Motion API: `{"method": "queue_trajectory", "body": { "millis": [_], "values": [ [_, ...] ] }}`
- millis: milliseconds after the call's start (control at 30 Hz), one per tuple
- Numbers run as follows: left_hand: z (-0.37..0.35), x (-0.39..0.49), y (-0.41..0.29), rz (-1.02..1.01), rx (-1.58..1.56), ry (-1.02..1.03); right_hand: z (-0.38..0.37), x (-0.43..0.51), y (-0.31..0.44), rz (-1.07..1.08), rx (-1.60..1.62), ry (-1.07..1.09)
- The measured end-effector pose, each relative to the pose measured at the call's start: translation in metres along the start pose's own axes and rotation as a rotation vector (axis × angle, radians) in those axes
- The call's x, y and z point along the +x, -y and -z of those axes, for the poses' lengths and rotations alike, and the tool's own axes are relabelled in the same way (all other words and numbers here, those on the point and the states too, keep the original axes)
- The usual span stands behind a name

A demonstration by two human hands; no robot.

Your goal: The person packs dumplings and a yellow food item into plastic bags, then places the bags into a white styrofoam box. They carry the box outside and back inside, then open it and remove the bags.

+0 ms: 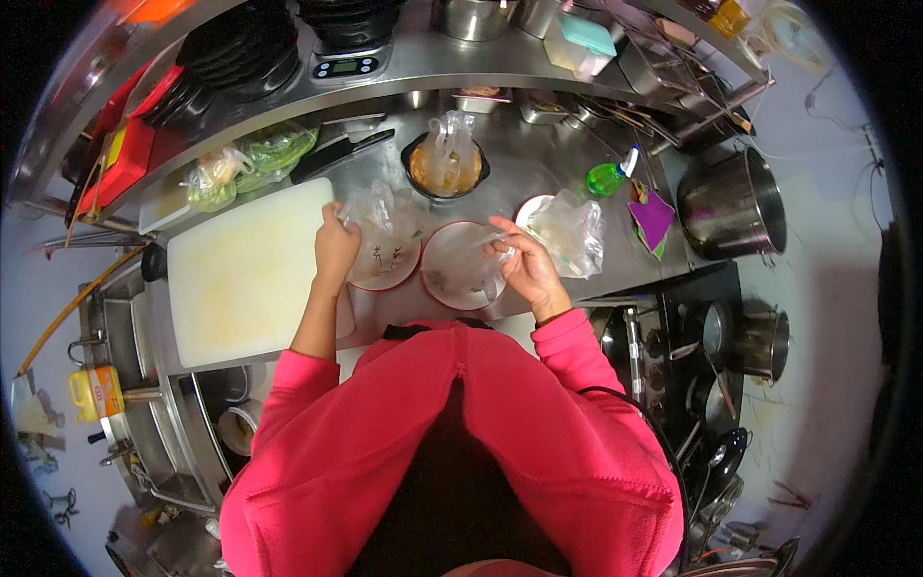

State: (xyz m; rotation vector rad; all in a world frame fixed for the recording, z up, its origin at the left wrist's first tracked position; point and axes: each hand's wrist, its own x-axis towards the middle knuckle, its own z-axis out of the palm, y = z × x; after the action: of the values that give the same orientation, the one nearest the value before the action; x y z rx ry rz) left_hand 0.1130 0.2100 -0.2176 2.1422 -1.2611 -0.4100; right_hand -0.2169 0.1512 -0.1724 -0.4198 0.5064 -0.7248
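Observation:
Three white plates with red rims stand on the steel counter before me. My left hand [337, 244] pinches the edge of a clear plastic bag [376, 209] over the left plate [393, 278]. Thin clear plastic [476, 263] lies over the middle plate [443, 249], and the fingertips of my right hand [530, 263] are closed on it. Beyond my right hand, another clear bag [577, 231] partly covers the right plate [531, 208]. Behind the plates, a black bowl [412, 177] contains orange-brown food with a clear bag [453, 148] standing in it.
A white cutting board [249, 281] fills the counter's left side, with a black knife [339, 155] behind it and bagged green vegetables [277, 155] nearby. To the right are a green spray bottle [606, 179], a purple cloth [651, 220] and a steel pot [721, 205]. A steel shelf [433, 86] overhangs the back.

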Motion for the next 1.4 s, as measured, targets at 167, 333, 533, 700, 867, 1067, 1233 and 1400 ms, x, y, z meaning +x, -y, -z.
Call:
{"method": "queue_trajectory", "body": {
  "millis": [167,333,533,700,867,1067,1233,1400],
  "values": [
    [0.008,-0.021,0.012,0.059,-0.046,0.061,-0.019,0.019,-0.003,0.057,-0.295,0.083],
    [-0.003,-0.013,0.003,-0.315,0.035,-0.252,-0.028,0.042,-0.012,0.092,-0.508,0.066],
    [-0.014,0.001,-0.015,-0.049,0.034,-0.121,-0.022,0.086,-0.051,0.151,-1.246,-0.017],
    [-0.003,-0.016,-0.004,-0.137,-0.036,-0.165,-0.021,0.119,-0.077,0.328,-1.942,-0.175],
    [-0.017,-0.038,0.003,0.051,-0.368,0.137,-0.016,0.139,-0.079,0.291,-1.926,-0.183],
    [-0.042,-0.039,-0.027,-0.049,0.203,-0.077,-0.014,0.139,-0.07,0.233,-0.96,-0.079],
    [-0.04,-0.02,-0.026,0.087,0.29,0.008,-0.021,0.129,-0.059,-0.024,-0.773,-0.083],
    [-0.038,-0.009,0.007,0.028,-0.114,-0.261,-0.022,0.123,-0.056,-0.032,-0.621,-0.054]
  ]
}}
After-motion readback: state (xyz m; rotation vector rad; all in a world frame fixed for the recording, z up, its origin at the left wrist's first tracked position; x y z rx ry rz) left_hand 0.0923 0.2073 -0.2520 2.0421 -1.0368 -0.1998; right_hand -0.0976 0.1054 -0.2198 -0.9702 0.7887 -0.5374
